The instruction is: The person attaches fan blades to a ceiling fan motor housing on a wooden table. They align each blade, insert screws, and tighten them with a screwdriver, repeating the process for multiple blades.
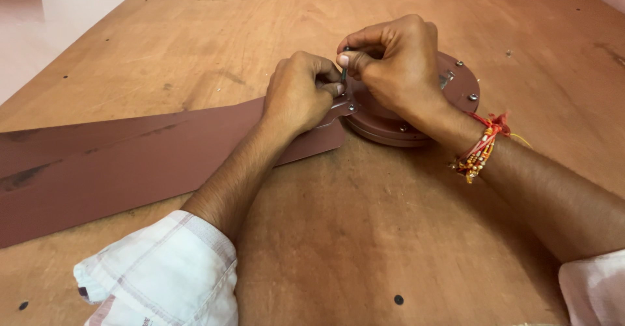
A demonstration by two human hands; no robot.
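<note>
Between both hands (345, 82), a small screw (344, 72) stands pinched.

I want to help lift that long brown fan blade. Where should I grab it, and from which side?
Probably grip the fan blade by its long edges around mid-length, coming from the near side. It lies flat on the wooden table, wide and thin. Its narrow end sits under the left hand and right hand by the round motor.
</note>
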